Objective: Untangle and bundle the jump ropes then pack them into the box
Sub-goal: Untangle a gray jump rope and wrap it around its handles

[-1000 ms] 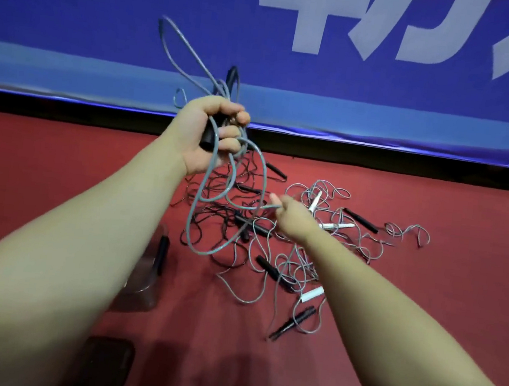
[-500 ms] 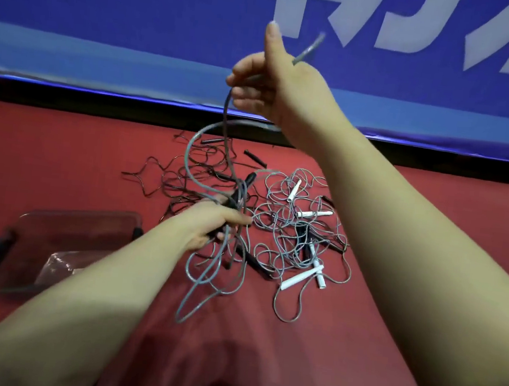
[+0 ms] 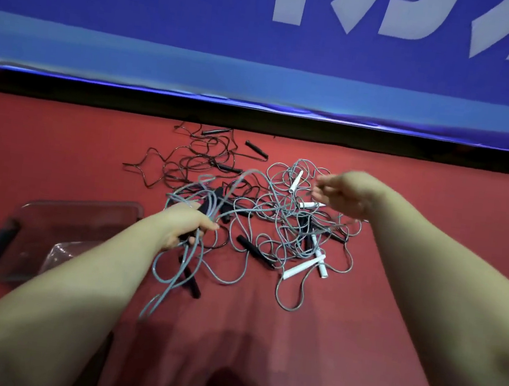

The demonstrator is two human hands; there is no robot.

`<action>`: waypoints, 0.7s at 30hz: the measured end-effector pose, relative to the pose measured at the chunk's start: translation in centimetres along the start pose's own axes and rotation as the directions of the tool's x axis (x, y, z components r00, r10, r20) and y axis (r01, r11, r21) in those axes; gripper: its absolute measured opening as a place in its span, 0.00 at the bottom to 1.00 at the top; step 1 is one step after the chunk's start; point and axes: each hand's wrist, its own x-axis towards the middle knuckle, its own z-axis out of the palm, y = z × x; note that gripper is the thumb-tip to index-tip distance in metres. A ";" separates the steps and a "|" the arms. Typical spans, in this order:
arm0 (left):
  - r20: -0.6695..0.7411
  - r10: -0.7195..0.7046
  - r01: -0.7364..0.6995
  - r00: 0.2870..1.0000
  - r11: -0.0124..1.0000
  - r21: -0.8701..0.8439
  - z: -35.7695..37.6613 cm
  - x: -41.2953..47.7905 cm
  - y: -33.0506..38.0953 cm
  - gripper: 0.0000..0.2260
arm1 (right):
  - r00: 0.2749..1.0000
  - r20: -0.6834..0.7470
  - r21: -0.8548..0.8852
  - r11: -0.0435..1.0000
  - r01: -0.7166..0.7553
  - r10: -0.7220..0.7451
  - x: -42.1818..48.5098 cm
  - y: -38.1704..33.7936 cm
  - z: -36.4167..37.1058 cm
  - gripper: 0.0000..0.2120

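left hand point(image 3: 184, 227) clenched round grey rope point(image 3: 186, 256) loops and a black handle point(image 3: 207, 202), loops dangling over the red floor point(image 3: 396, 272). right hand point(image 3: 341, 196) blurred above the pile point(image 3: 290, 225), fingers half curled, grip can't be told. clear box point(image 3: 87, 205) near the floor's left edge. banner point(image 3: 141, 5) lettering cropped, unreadable.

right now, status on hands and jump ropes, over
Left hand gripping grey rope loops. Right hand blurred over tangled pile, grip unclear. Pile lies loose on red floor; clear box sits left of it.
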 end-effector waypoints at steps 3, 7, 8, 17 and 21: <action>0.026 -0.009 0.010 1.000 0.999 -0.042 0.8 0.7 0.2 0.09 | 0.985 -0.158 0.251 0.968 -0.021 0.062 2.3 3.0 -1.4 0.11; 0.016 -0.081 0.082 0.997 0.995 -0.049 0.3 1.8 -0.8 0.06 | 0.966 -0.249 0.249 0.968 0.000 0.064 4.0 5.0 -1.6 0.10; 0.014 -0.097 0.098 0.995 0.994 -0.048 0.2 2.1 -1.3 0.08 | 0.964 -0.259 0.136 0.990 -0.024 0.059 4.3 5.3 -1.2 0.10; -0.078 -0.232 0.218 0.970 0.964 -0.152 -2.6 4.7 -4.3 0.03 | 0.917 0.000 -0.617 0.721 -0.314 0.399 5.6 11.2 4.2 0.17; -0.136 -0.188 0.179 0.973 0.981 -0.078 -3.6 5.7 -5.0 0.11 | 0.913 0.253 -0.886 0.456 0.085 0.321 6.5 14.8 9.7 0.11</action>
